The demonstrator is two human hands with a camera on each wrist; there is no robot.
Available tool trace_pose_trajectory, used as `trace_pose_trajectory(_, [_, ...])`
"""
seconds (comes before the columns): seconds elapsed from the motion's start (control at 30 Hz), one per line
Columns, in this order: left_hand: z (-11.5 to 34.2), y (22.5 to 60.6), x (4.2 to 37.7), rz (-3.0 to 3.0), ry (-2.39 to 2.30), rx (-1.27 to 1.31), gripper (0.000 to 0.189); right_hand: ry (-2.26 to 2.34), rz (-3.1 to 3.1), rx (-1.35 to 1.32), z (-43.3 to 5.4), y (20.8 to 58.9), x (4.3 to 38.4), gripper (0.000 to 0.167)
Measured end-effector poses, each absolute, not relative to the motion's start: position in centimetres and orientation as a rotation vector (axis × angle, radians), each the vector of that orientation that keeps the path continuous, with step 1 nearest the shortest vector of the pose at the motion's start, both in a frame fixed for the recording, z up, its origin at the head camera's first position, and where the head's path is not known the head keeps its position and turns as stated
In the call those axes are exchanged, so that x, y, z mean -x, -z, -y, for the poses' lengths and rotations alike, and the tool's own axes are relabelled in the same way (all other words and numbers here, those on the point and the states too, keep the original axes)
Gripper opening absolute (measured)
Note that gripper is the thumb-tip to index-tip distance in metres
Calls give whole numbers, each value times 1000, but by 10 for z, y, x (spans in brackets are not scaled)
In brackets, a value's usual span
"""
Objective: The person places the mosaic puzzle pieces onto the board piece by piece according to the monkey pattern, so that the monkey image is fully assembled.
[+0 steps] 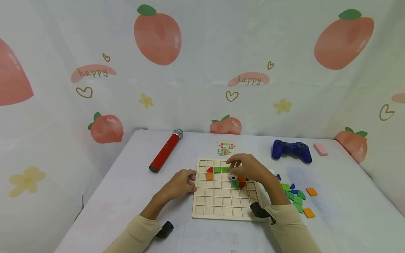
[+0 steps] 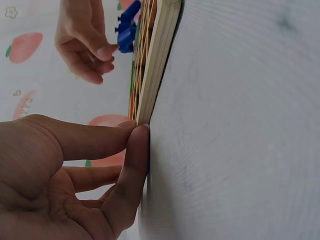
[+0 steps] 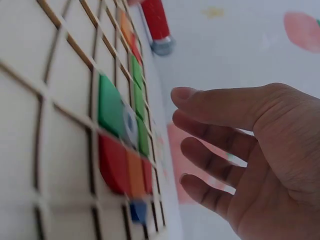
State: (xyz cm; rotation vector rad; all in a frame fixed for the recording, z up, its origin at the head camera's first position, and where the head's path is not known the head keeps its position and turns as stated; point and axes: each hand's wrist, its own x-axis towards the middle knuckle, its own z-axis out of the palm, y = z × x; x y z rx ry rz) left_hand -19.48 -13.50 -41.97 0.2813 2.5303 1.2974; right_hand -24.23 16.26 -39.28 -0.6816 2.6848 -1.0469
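A wooden grid board lies flat on the white table. My left hand is at its left side; in the left wrist view, thumb and index finger pinch the board's edge. Over the upper right of the board hovers my right hand, fingers loosely bent and holding nothing. Set in the grid are a red quarter-round, an orange square, green squares and an eye piece. The right wrist view also shows another red rounded piece and a blue piece.
Several loose green, blue and orange pieces lie right of the board, partly behind the right forearm. Behind the board is a small pattern card. A red microphone lies back left; a blue game controller and pink block back right.
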Motion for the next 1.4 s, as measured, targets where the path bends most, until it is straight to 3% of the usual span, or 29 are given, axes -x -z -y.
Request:
trace_pose_trajectory(0.87, [135,419,193,-2540,-1281,-274,61,1019,-2803,194,-292,392,231,44])
trace_pose_trajectory(1.4, [134,418,192,-2543,-1285,-261,60,1046,-2667,156,-319,408,228,49])
